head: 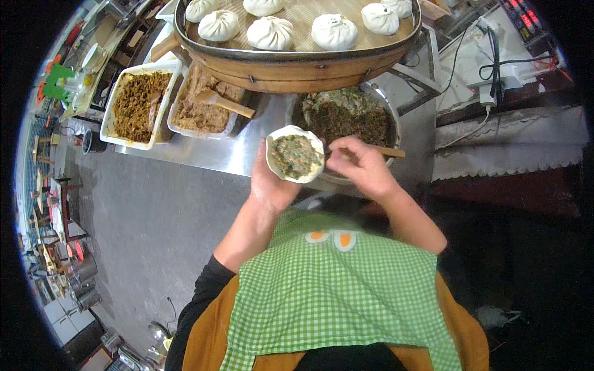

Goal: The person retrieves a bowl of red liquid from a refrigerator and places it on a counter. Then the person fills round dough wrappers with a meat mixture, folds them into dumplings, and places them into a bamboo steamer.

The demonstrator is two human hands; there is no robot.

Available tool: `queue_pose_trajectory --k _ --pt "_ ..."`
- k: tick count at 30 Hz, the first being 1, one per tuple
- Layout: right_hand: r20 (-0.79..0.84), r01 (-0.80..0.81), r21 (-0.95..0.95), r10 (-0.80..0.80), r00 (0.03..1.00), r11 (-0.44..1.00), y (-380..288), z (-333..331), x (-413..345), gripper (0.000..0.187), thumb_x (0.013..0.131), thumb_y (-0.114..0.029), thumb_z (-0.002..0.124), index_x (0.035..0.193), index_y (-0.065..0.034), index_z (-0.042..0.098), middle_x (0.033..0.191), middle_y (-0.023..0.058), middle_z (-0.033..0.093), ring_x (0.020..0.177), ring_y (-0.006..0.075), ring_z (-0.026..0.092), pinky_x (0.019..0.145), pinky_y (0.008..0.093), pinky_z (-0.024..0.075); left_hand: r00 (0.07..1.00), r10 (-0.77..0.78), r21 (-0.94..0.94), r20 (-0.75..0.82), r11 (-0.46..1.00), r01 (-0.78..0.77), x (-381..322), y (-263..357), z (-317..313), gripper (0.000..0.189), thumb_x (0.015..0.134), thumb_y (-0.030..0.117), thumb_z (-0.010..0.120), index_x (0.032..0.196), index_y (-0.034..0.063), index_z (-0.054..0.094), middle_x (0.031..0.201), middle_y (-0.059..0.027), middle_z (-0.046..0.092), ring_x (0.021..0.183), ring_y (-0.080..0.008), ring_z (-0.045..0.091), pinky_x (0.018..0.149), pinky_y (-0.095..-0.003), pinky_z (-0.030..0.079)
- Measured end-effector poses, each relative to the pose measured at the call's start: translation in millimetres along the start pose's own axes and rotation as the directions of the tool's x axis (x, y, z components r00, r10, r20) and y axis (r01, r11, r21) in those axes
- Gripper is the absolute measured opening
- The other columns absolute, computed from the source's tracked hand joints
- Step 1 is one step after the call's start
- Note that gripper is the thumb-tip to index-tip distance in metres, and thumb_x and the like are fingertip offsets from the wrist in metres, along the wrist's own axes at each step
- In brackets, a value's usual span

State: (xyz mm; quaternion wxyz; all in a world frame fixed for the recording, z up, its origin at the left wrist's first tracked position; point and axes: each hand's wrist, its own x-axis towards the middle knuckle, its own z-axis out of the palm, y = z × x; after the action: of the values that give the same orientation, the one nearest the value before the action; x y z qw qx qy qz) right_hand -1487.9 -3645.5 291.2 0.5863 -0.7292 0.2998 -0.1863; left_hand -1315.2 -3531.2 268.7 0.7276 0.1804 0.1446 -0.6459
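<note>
My left hand [274, 185] cups a round dough wrapper [270, 163] from below. Green-flecked filling [297, 155] lies in it, and the pale dough edge stands up around it. Just to the right is my right hand [364, 167], its fingers bent towards the wrapper and partly blurred. A wooden handle [392, 151] shows beyond that hand; whether the fingers grip it is not clear. Behind my hands, a metal bowl [395, 118] holds dark and greenish filling [348, 113], partly hidden by the steamer. Pleated buns [270, 33] sit on the lined bamboo steamer [278, 72] ahead.
Left on the steel counter [195, 157] stand a white tub [176, 76] of brown crumbly filling and a container [199, 134] of paler meat paste with a wooden spatula [232, 105]. A metal frame [417, 99], power strip [506, 76] and cables are at right.
</note>
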Motion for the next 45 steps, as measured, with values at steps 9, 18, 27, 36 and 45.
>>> queue_pose_trajectory --k 9,18,27,36,45 --pt "0.055 -0.145 0.395 0.134 0.989 0.907 -24 1 2 0.012 0.091 -0.007 0.066 0.099 0.0016 0.065 0.075 0.0004 0.063 0.058 0.0055 0.053 0.053 0.0233 0.0457 0.992 -0.125 0.039 0.030 0.992 0.124 -8 -10 21 0.068 0.100 0.061 0.030 0.132 0.0048 0.049 0.133 -0.0178 0.055 0.123 -0.0358 0.053 0.108 -0.0545 0.039" --pt "0.042 -0.136 0.212 0.130 0.991 0.968 -29 -11 5 0.017 0.088 -0.009 0.069 0.101 0.0022 0.066 0.078 0.0010 0.063 0.060 0.0055 0.052 0.054 0.0226 0.0436 0.988 -0.157 0.247 -0.002 0.957 0.153 -10 -7 30 0.075 0.098 0.066 0.025 0.136 0.0039 0.045 0.135 -0.0175 0.053 0.124 -0.0337 0.053 0.105 -0.0535 0.044" --pt "0.017 -0.094 0.054 0.093 0.996 0.994 -36 -17 6 0.012 0.087 -0.007 0.068 0.096 0.0008 0.067 0.082 0.0006 0.064 0.070 0.0061 0.055 0.062 0.0232 0.0454 0.988 -0.148 0.393 0.049 0.912 0.117 -12 -6 29 0.077 0.098 0.067 0.025 0.141 0.0042 0.037 0.136 -0.0167 0.051 0.123 -0.0321 0.054 0.098 -0.0531 0.049" --pt "-0.049 0.004 -0.132 -0.011 0.999 0.991 -45 -16 3 0.013 0.086 -0.005 0.069 0.095 0.0025 0.066 0.077 0.0066 0.063 0.068 0.0110 0.057 0.064 0.0284 0.0477 0.981 -0.135 0.450 0.140 0.891 0.058 -16 -3 40 0.082 0.097 0.068 0.027 0.141 -0.0015 0.037 0.136 -0.0179 0.049 0.125 -0.0308 0.051 0.104 -0.0503 0.043" --pt "-0.001 0.273 -0.371 -0.294 0.956 0.888 -57 -17 7 0.016 0.083 -0.005 0.069 0.097 -0.0011 0.062 0.084 0.0161 0.063 0.078 0.0347 0.063 0.068 0.0403 0.0498 0.976 -0.116 0.619 0.183 0.785 -0.023 -13 -5 44 0.086 0.097 0.068 0.028 0.145 -0.0040 0.033 0.141 -0.0165 0.046 0.127 -0.0290 0.050 0.107 -0.0491 0.040"
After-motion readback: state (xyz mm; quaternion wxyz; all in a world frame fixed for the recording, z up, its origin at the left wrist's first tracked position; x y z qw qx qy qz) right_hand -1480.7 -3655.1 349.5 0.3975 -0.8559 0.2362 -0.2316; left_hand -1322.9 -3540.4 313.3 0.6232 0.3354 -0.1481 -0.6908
